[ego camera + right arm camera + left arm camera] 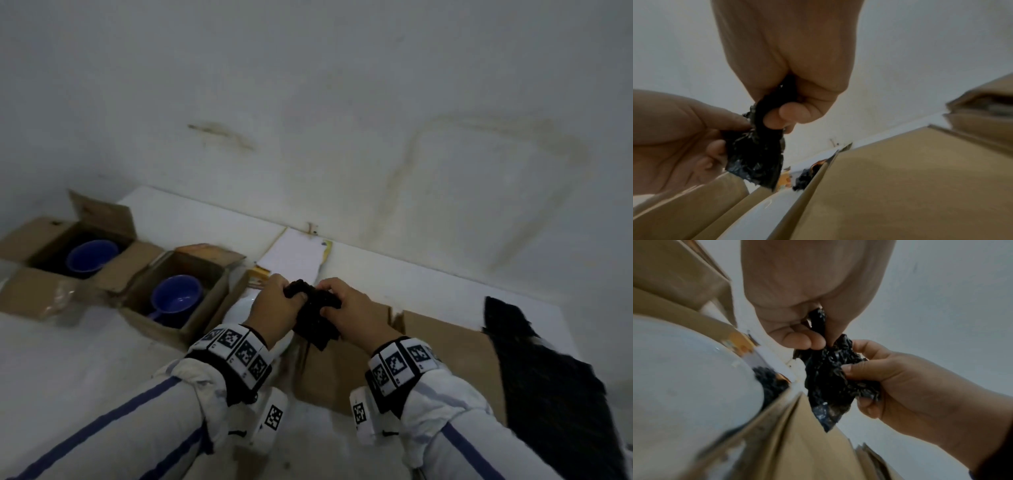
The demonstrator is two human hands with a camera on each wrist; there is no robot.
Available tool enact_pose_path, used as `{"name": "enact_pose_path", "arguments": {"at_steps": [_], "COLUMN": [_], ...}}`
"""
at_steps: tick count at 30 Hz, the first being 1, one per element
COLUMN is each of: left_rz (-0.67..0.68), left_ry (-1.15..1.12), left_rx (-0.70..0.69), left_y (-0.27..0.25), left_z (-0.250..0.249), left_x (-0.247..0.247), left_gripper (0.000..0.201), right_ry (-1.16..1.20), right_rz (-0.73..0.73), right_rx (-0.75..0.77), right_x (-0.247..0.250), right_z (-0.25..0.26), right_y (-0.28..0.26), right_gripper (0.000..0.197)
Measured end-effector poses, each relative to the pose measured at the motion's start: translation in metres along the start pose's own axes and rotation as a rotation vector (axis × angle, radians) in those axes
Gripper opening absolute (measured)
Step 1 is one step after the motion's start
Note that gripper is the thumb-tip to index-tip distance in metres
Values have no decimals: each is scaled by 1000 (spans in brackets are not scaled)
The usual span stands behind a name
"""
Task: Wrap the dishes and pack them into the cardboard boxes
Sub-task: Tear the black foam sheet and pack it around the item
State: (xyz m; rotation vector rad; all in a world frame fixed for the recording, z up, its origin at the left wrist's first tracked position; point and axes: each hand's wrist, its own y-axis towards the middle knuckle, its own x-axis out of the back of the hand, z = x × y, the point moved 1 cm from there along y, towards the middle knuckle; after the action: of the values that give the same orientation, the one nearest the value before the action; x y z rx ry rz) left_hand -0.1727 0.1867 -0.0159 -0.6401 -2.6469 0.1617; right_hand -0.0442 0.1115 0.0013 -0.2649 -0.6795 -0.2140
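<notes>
Left hand (274, 301) and right hand (346, 305): both pinching one crumpled black wrap (313, 311), held between them above white dish (239, 313) in box (342, 370), near surface's far edge; left nearer.

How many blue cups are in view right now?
2. One blue cup sits in the open cardboard box at far left; the other sits in the next box to its right. More could be hidden deeper in the boxes.
</notes>
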Motion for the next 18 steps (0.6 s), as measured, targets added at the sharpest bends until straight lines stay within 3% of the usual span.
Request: {"name": "enact_pose_path", "arguments": {"at_steps": [6,10,15,18], "left_rz": [-110,-109,162,188], "left_ry": [8,154,401,435], "left_rx": [65,11,-82,-63], "left_y": [17,27,35,44], "left_z": [29,40,52,61], "left_x": [54,61,57,52], "left_gripper": [25,13,41,47], "right_ry": [-59,-131,-277,-410], "right_rz": [-61,38,281,388], "right_rx": [27,20,25,5], "right_x": [-54,-69,-90,-95], "right_z": [27,39,33,33], "right_y": [63,90,119,126], "right_gripper": [27,34,31,33]}}
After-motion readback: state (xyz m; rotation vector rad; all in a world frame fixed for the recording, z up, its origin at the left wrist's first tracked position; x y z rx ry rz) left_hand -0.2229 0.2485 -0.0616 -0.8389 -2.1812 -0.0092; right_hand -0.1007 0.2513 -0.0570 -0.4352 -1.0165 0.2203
